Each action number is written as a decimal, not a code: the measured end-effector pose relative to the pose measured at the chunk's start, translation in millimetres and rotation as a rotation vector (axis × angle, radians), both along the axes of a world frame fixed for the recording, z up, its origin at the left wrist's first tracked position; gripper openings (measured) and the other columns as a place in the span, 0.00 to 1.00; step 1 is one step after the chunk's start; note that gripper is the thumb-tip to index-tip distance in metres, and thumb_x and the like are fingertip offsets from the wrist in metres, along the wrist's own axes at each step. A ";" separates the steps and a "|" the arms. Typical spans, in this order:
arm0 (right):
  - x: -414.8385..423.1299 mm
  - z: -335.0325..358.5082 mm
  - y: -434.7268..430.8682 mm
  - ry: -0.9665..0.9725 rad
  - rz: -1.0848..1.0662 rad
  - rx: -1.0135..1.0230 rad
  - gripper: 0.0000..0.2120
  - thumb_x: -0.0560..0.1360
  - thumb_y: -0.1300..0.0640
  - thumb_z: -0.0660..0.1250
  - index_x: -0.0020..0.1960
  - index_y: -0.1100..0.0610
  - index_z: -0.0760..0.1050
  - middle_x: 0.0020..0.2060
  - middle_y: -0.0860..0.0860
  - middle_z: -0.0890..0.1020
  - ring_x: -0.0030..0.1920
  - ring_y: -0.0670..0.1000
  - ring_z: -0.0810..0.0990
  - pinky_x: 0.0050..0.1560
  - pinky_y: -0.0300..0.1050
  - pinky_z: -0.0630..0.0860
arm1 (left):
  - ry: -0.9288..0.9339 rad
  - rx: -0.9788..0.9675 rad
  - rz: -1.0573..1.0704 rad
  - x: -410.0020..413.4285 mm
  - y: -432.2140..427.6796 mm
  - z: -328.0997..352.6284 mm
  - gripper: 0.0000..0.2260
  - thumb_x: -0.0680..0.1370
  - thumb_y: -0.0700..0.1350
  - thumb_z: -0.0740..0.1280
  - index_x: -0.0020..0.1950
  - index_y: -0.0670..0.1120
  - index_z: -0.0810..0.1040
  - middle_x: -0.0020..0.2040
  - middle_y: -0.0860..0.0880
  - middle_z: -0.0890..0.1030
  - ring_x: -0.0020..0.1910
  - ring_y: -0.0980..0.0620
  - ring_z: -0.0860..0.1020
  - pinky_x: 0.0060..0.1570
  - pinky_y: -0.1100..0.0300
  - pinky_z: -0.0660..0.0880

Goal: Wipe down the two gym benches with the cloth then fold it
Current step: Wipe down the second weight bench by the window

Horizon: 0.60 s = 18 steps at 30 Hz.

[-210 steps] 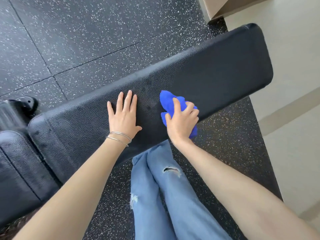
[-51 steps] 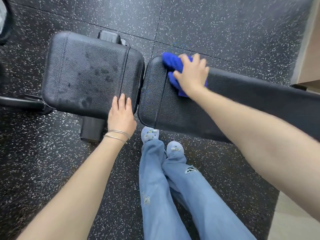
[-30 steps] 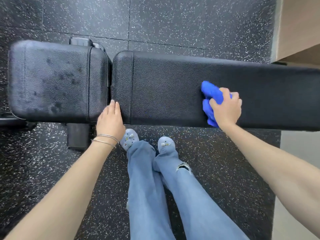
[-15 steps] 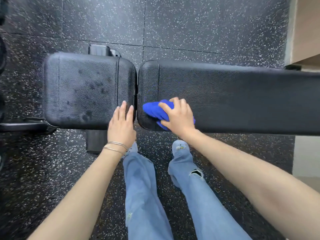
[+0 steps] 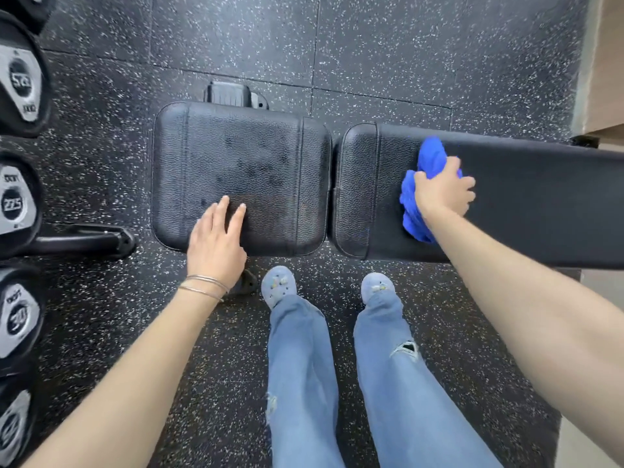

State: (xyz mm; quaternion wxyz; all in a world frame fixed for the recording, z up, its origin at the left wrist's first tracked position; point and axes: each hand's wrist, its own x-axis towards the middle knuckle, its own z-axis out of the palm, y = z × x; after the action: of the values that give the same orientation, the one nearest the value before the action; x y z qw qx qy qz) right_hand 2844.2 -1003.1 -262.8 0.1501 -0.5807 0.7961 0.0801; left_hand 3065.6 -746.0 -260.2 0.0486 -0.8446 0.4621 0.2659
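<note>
Right hand (image 5: 444,194) has swept the bunched blue cloth (image 5: 427,184) away from the near end of the long back pad (image 5: 540,204), where it was half a second ago, and now presses it further along the pad, toward the middle of its width; the strokes over the past couple of seconds have run back and forth along this pad. Its fingers are curled tight over the wad, knuckles up, wrist straight and forearm reaching in from the lower right. Left hand (image 5: 216,241) has shifted from the seam between the pads onto the near part of the square seat pad (image 5: 243,170), lying flat with fingers spread and holding nothing, two thin bangles (image 5: 202,285) at the wrist. Dull smudges show on the seat pad, so I judge it not yet wiped; only this one bench is in view, and the folding lies well ahead. Dumbbells (image 5: 17,204) line the left edge.
</note>
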 end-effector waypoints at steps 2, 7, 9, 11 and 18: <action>32.5 -1.9 25.6 -0.010 0.154 -0.025 0.23 0.74 0.47 0.64 0.66 0.52 0.65 0.61 0.62 0.69 0.57 0.64 0.70 0.56 0.55 0.69 | 0.021 -0.018 0.000 5.6 3.3 1.3 0.31 0.73 0.37 0.64 0.75 0.45 0.59 0.76 0.40 0.56 0.74 0.41 0.57 0.73 0.47 0.57; 100.2 -4.8 56.1 -0.037 0.342 -0.093 0.23 0.73 0.46 0.65 0.65 0.51 0.68 0.59 0.60 0.70 0.55 0.63 0.71 0.55 0.54 0.69 | 0.036 -0.073 -0.033 30.0 6.7 4.4 0.29 0.74 0.38 0.65 0.74 0.44 0.60 0.76 0.40 0.56 0.74 0.40 0.56 0.74 0.48 0.56; 119.9 -7.1 67.0 -0.074 0.485 -0.081 0.23 0.72 0.45 0.66 0.65 0.49 0.69 0.58 0.59 0.71 0.54 0.63 0.71 0.54 0.53 0.70 | 0.015 -0.097 -0.033 43.0 6.5 3.8 0.30 0.74 0.40 0.67 0.74 0.44 0.60 0.76 0.39 0.56 0.75 0.40 0.55 0.74 0.47 0.56; 133.5 -5.9 84.9 -0.071 0.613 -0.095 0.24 0.71 0.45 0.67 0.65 0.48 0.69 0.57 0.58 0.72 0.53 0.61 0.72 0.53 0.52 0.70 | 0.007 -0.092 -0.024 54.8 5.5 2.8 0.32 0.73 0.43 0.69 0.74 0.44 0.59 0.76 0.38 0.56 0.75 0.39 0.54 0.74 0.46 0.55; 80.8 6.2 173.8 -0.124 1.129 -0.039 0.28 0.52 0.51 0.81 0.51 0.51 0.81 0.49 0.58 0.81 0.40 0.60 0.77 0.39 0.49 0.75 | 0.051 -0.011 -0.007 68.3 -5.3 0.3 0.42 0.68 0.51 0.75 0.76 0.47 0.55 0.77 0.39 0.51 0.76 0.39 0.49 0.75 0.46 0.52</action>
State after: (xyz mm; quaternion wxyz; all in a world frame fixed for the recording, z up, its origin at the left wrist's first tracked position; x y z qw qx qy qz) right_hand 2925.0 -829.3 -256.6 0.1199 -0.9225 0.3533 0.0989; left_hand 3134.0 -751.3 -260.0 0.0331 -0.8362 0.4677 0.2845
